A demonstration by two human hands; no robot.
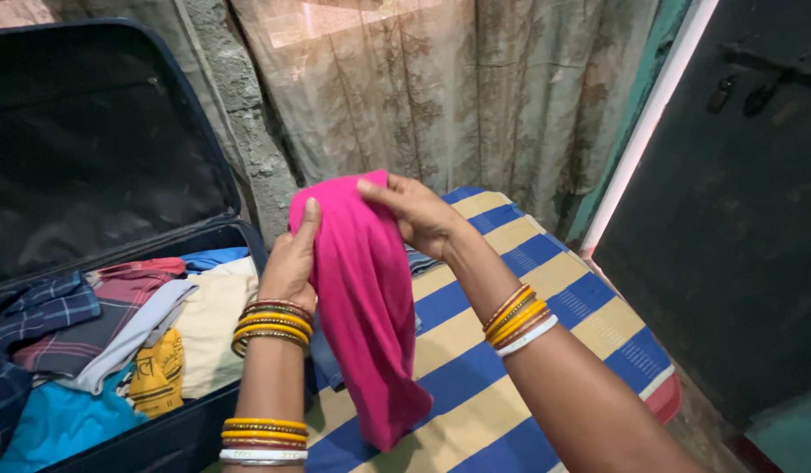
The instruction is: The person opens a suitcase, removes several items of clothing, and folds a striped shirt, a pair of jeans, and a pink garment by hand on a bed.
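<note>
Striped bed (545, 289) by a curtain, open suitcase (160, 263) off to the left of the grip. Left hand (291, 258) and right hand (418, 215) both pinch the pink cloth (366, 298), which hangs below them.

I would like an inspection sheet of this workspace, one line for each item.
Surface: bed sheet with blue and yellow stripes.
Job's things: pink cloth, held up over the sheet and hanging down.
Clutter: open suitcase at the left, full of folded clothes.
Hands: left hand and right hand both grip the cloth's top.
Cables: nothing seen.
Surroundings: curtain, rough wall, dark door at the right.
</note>
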